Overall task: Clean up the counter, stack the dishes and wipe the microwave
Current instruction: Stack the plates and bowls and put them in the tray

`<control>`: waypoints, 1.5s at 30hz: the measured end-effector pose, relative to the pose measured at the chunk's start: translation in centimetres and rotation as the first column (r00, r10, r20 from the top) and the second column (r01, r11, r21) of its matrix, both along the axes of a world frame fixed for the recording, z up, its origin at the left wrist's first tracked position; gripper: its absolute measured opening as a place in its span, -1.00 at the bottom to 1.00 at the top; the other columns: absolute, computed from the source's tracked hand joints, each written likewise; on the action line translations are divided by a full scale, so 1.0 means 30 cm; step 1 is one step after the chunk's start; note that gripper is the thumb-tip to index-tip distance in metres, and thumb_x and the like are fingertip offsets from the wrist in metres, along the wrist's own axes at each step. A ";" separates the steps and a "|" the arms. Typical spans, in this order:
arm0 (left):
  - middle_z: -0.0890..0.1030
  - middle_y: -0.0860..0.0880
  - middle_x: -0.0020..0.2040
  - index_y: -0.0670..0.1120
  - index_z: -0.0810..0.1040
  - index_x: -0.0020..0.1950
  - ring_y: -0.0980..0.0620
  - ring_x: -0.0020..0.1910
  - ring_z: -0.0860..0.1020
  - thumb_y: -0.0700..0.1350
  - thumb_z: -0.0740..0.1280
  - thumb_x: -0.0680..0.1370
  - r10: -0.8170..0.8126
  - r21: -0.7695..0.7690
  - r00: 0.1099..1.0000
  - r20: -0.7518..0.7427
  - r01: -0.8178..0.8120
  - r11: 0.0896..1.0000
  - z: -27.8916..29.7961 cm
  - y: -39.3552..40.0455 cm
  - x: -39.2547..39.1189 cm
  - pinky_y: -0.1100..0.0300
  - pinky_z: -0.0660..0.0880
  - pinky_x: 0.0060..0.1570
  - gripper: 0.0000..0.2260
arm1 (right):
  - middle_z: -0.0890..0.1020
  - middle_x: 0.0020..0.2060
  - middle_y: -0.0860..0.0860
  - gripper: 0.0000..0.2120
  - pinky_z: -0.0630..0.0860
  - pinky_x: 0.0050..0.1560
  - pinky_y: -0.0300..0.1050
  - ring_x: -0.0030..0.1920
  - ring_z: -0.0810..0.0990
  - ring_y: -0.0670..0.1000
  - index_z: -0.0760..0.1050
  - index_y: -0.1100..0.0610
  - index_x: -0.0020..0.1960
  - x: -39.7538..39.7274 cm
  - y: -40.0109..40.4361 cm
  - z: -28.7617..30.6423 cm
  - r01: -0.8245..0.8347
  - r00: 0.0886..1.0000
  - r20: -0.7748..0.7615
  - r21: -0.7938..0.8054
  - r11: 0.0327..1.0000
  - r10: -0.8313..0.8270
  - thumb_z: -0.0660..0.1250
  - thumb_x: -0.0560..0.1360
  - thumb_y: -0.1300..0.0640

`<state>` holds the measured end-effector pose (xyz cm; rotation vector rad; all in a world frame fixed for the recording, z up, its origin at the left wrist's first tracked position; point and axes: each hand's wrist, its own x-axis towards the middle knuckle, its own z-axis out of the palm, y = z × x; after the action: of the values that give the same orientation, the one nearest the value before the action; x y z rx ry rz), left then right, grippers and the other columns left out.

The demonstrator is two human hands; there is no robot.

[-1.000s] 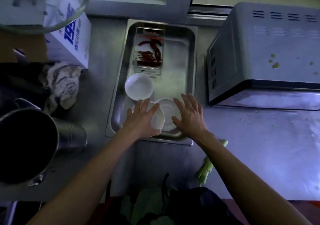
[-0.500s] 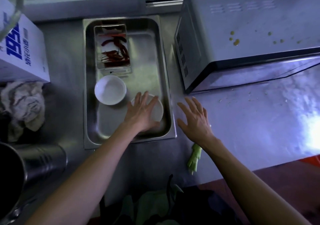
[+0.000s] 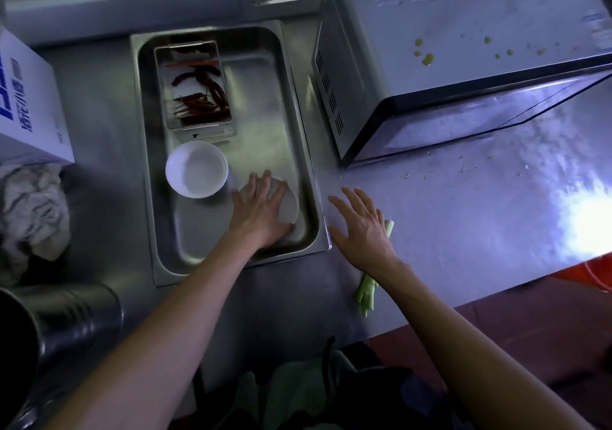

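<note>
Under your left fingers: a white dish (image 3: 287,205) low in the steel tray (image 3: 299,105); your left hand (image 3: 261,209) lies flat on it, fingers spread and straight, pressing rather than gripping.
Just changed: the second dish that lay beside it a second ago is gone from sight, so the two are probably stacked now.
Right hand (image 3: 362,227): has left the tray, now hovering over the table (image 3: 463,231), fingers spread, holding nothing.
Beyond your left fingertips: a white bowl (image 3: 196,168), not yet stacked, and a box of dried chillies (image 3: 195,87).
Below your right palm: a green stalk (image 3: 367,292) to clear.
Beyond your right fingertips: the microwave (image 3: 463,49), its top spotted yellow, unwiped.
</note>
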<state>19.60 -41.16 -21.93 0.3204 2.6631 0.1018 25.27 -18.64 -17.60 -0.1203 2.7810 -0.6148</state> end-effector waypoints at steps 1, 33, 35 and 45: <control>-0.04 -0.08 0.62 0.10 0.03 0.56 -0.21 0.59 -0.06 0.36 0.28 0.42 0.003 0.015 1.000 -0.013 -0.003 1.000 0.005 -0.003 0.007 -0.32 0.18 0.40 -0.18 | 0.18 0.58 0.02 -0.45 0.17 0.46 0.17 0.59 0.01 0.07 0.25 -0.05 0.53 0.007 -0.007 0.005 0.010 1.000 0.001 -0.006 1.000 -0.010 0.29 0.58 -0.06; 0.42 0.03 0.43 0.03 0.35 0.49 -0.06 0.37 0.37 0.19 0.26 0.57 -0.321 0.178 0.933 -0.164 0.348 0.921 0.337 0.676 0.258 0.02 0.40 0.28 -0.48 | 0.33 0.52 0.03 -0.42 0.26 0.47 0.12 0.50 0.27 0.10 0.28 0.00 0.53 0.440 0.576 0.181 0.406 0.912 -0.038 -0.055 0.912 -0.408 0.33 0.57 -0.08; 0.43 0.03 0.43 0.03 0.36 0.49 -0.05 0.38 0.38 0.19 0.26 0.57 -0.369 0.164 0.915 -0.165 0.394 0.904 0.340 0.802 0.305 0.04 0.39 0.31 -0.48 | 0.34 0.51 0.02 -0.42 0.27 0.46 0.11 0.50 0.28 0.09 0.29 0.01 0.53 0.504 0.689 0.181 0.439 0.896 -0.040 -0.060 0.897 -0.441 0.34 0.56 -0.07; 0.43 -0.01 0.46 0.06 0.37 0.49 -0.06 0.42 0.40 0.18 0.24 0.58 -0.579 0.104 0.806 -0.125 0.591 0.800 0.346 1.468 0.526 -0.02 0.37 0.37 -0.51 | 0.61 0.24 0.03 -0.54 0.55 0.13 0.13 0.23 0.57 0.16 0.53 0.04 0.30 0.838 1.239 0.168 0.602 0.781 -0.119 -0.117 0.790 -0.613 0.42 0.42 0.02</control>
<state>35.37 2.88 -11.54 1.2056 2.5119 0.0752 50.40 18.53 -12.56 0.7890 2.9234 -0.8826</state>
